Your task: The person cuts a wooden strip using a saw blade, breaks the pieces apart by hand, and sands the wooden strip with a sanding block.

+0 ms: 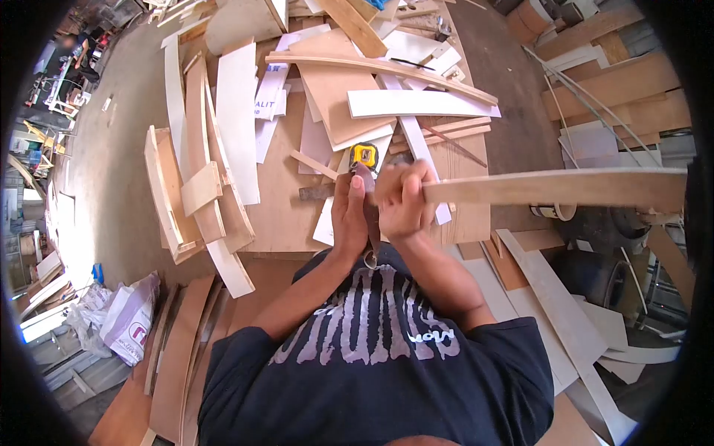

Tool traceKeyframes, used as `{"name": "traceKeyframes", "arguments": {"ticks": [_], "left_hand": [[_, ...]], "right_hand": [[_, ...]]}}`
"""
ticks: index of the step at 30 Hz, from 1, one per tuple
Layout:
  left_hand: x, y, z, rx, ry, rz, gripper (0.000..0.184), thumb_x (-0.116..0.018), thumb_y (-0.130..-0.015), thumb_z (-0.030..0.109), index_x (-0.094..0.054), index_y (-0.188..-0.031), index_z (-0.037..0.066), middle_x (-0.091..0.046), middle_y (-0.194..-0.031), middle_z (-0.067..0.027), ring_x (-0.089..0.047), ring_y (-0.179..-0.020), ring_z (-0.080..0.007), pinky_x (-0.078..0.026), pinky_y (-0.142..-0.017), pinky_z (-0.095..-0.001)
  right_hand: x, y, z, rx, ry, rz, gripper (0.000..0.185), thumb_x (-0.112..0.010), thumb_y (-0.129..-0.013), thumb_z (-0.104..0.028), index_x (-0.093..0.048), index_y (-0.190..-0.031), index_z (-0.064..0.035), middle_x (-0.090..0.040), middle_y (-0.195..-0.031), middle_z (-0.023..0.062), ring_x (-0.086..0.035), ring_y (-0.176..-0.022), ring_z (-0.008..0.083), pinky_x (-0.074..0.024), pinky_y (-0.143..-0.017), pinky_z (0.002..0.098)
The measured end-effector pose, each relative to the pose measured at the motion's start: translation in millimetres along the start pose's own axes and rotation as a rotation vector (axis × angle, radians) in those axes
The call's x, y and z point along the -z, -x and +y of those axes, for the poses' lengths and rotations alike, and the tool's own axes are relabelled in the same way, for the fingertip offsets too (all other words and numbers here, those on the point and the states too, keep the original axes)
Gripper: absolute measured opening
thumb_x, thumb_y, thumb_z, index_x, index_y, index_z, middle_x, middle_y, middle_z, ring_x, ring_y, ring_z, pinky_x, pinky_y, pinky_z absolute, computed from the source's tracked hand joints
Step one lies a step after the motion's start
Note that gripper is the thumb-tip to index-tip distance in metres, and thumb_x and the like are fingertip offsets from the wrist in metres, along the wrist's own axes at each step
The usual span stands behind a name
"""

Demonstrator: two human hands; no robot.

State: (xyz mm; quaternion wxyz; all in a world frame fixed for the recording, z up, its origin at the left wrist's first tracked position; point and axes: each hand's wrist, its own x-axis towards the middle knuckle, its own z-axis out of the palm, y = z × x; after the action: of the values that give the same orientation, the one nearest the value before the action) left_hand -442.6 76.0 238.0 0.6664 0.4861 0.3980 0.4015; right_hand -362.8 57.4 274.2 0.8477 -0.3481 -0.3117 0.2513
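My left hand (351,219) is closed around a dark, narrow tool (370,215) with a ring at its lower end, held upright in front of my chest. Close beside it, my right hand (405,199) is curled shut on the near end of a long wooden strip (550,189) that stretches out to the right. The fingers of my right hand are slightly blurred. Just beyond both hands, a yellow and black tape measure (364,155) lies among wood pieces. A dark hammer-like head (316,192) shows left of my left hand.
A wooden table (282,186) bears many boards, with curved box-like pieces (167,193) on its left. Wood offcuts (554,297) lie at the right, a white bag (128,320) at lower left. A person (85,56) is far off at upper left.
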Motion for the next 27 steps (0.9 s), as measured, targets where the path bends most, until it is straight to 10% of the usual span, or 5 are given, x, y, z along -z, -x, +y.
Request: {"name": "traceKeyframes", "arguments": {"ticks": [27], "left_hand": [[79.2,-10.7,2.2,0.039,-0.023,-0.007,0.037,-0.039,-0.106,0.038,-0.052,-0.114,0.004,-0.054,-0.098,-0.0048,-0.048,-0.090,-0.0121,-0.041,-0.083,-0.0272]], "right_hand": [[-51.7,48.0,40.1,-0.047,-0.060,-0.041,0.043,-0.055,-0.099,-0.039,-0.033,-0.074,-0.0128,-0.032,-0.053,-0.0016,-0.030,-0.045,0.0098,-0.0265,-0.040,0.0273]]}}
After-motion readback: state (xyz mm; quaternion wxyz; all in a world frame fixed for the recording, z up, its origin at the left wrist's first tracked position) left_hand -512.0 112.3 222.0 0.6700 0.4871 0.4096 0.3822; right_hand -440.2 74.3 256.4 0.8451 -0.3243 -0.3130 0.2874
